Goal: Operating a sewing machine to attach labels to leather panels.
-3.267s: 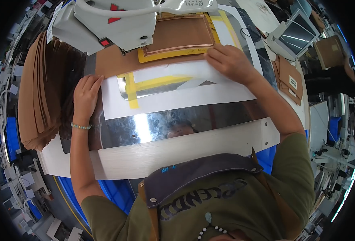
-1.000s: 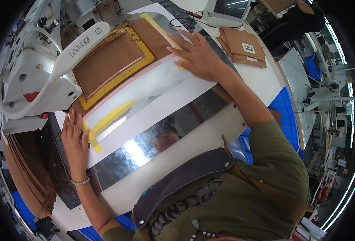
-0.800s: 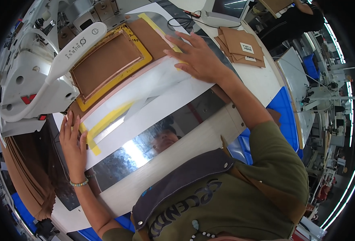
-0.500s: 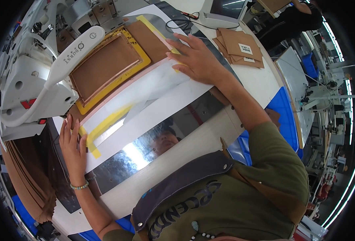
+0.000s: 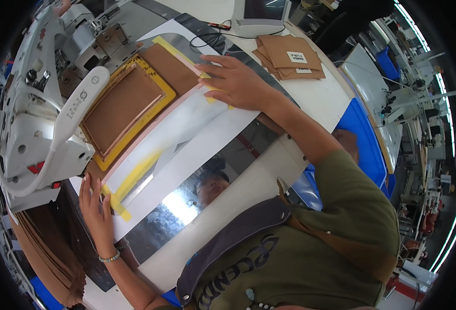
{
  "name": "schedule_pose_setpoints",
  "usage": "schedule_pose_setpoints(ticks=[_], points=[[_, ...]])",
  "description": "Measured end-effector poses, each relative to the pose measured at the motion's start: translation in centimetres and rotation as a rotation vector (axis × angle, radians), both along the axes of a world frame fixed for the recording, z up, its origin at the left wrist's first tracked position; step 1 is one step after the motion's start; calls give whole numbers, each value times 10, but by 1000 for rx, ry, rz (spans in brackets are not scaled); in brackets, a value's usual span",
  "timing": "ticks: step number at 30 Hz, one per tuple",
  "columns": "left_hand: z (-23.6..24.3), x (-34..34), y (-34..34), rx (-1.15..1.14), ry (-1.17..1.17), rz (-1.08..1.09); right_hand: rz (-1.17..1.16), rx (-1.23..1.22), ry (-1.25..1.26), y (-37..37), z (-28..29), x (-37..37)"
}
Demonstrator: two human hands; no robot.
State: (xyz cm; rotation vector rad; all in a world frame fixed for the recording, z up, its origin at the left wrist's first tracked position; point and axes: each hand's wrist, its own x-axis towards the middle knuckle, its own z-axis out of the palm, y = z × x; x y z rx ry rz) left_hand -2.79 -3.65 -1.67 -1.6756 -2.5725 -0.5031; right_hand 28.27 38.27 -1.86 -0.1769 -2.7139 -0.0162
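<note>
My left hand (image 5: 97,214) lies flat at the near left end of a brown sheet (image 5: 173,67), fingers extended beside a strip of yellow tape. My right hand (image 5: 241,85) rests with spread fingers at the sheet's right end, over more yellow tape. Neither hand grips anything. A yellow rectangular frame (image 5: 139,132) with a copper-coloured inner edge sits on the brown sheet between them. Along the sheet's near edge runs a narrow pink strip. Nearer me is a white sheet (image 5: 186,150), partly under a smooth pale film with yellow tape (image 5: 140,178) on it.
A white machine handle (image 5: 75,103) hangs over the left side. Near me lies a shiny metal plate (image 5: 155,225). Brown labelled pieces (image 5: 279,49) are stacked at the back right by a screen unit and black cable (image 5: 207,39). A blue bin (image 5: 364,139) stands right.
The whole view has turned slightly, shifting the frame and hands lower in the picture. Both hands keep their places at the sheet's ends.
</note>
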Motion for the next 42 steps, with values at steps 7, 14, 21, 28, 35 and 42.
schedule_pose_setpoints(ticks=[7, 14, 21, 28, 35, 42], points=[[-3, -6, -1, 43, -3, -42, 5, 17, 27, 5, -3, -1], [-2, -4, -1, 45, -38, -9, -12, -51, -24, 10, -20, -5], [-3, -4, -5, 37, -22, -16, -52, -75, -115, 4, -15, -2], [-5, -5, -2, 45, -16, -46, -43, -65, -95, 7, -15, 3], [-9, -13, -9, 30, 15, -71, -118, -104, 183, 28, 15, 19], [-2, -8, -1, 28, 20, -78, -730, -238, -14, 141, 67, 140]])
